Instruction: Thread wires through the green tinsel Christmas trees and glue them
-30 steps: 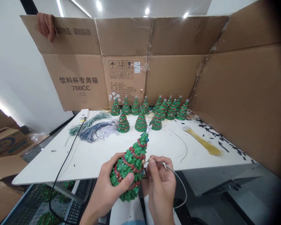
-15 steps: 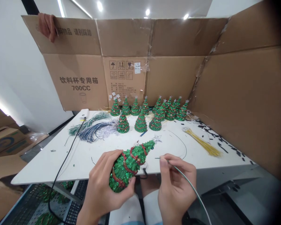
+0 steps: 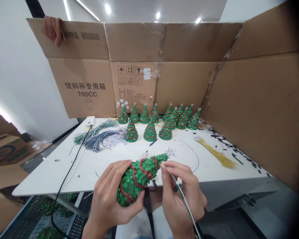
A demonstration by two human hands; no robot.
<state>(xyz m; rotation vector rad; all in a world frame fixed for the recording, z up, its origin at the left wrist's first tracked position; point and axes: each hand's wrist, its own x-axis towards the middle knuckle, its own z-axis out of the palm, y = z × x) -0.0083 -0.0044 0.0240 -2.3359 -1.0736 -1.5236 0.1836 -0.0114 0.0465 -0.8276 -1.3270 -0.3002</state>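
A green glittery tree ornament [image 3: 136,181] with red garland lies tilted in my left hand [image 3: 112,196], its base toward the palm. Its tip points up and right and carries a clear star [image 3: 171,152]. My right hand [image 3: 181,196] pinches a thin green and white wire [image 3: 185,200] between thumb and index finger. Those fingertips are at the upper part of the tree, just below the star. The wire's front end is hidden there, while its long part trails down past the palm.
Several similar trees [image 3: 149,131] stand at the back of the white table [image 3: 52,176]. Green and blue wire bundles [image 3: 99,139] lie left, yellow wires [image 3: 216,153] right, near scattered black pieces. A cardboard wall [image 3: 184,83] encloses the back. A black cable [image 3: 72,166] crosses the left side.
My right hand has moved left with the wire, from a gap beside the tree to its upper part. The tree has tipped slightly lower in my left hand.
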